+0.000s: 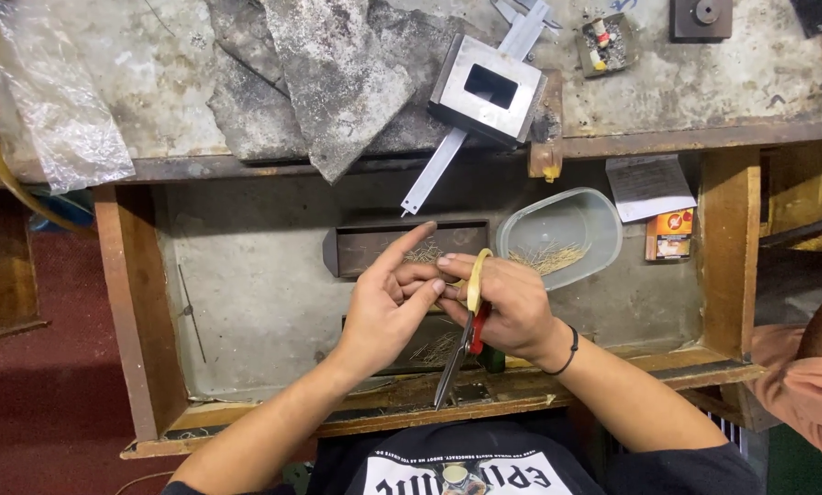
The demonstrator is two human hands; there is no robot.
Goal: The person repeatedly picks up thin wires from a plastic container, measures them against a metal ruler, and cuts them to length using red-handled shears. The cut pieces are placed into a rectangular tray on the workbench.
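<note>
- Left hand: raised over the open drawer, index finger stretched out toward the dark tray, the other fingers curled inward and meeting the fingertips of the right hand; whatever is pinched between them is too small to make out.
- Right hand: closed around a pair of scissors, thumb through the yellow loop; a thin black band sits on the wrist.
- Scissors: yellow and red handles, metal blades shut and pointing down toward the person, over the front edge of the drawer.
- Drawer: wooden frame with a grey, worn lining, pulled out below the desk.
- Dark tray: long rectangular, at the back of the drawer, just beyond the hands, with a few thin straw-coloured slivers at its right end.
- Plastic tub: pale, translucent, rounded, just right of the tray, with a small heap of the same slivers inside.
- Desk: grey, stained top above the drawer.
- Metal block: square, with a rectangular opening, lying on the desk atop a flat metal ruler that juts over the edge.
- Clear plastic sheet: crumpled, at the desk's left end.
- Paper slip and small orange packet: at the drawer's right side.
</note>
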